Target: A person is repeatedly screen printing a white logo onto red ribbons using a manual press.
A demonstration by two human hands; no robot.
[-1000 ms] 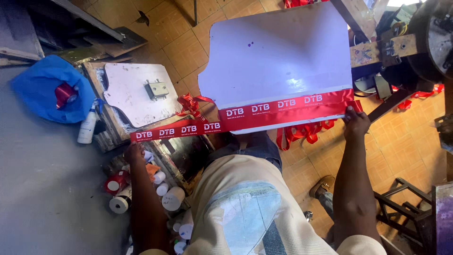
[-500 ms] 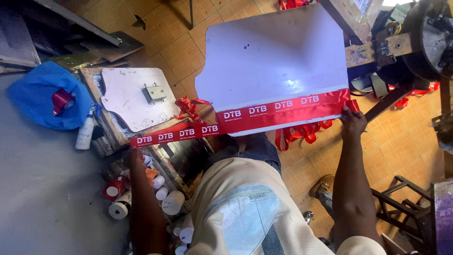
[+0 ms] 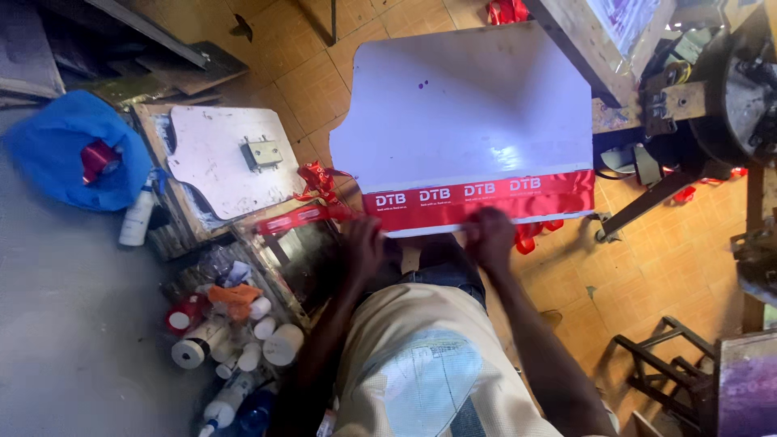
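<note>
Fingers of the left hand [image 3: 366, 247] and right hand [image 3: 489, 236] are pressed flat, slightly spread, on a red printed ribbon [image 3: 486, 197] laid along the near edge of a smooth white board [image 3: 461, 113]; a crooked or creased lie is judged possible, uneven pressure being the cause; the ribbon is glossy, thin and flexible; loose ribbon [image 3: 317, 182] trails left.

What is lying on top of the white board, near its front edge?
A red ribbon with white print lies flat across the white board. The left hand and right hand press its lower edge, hiding small parts of it.
</note>
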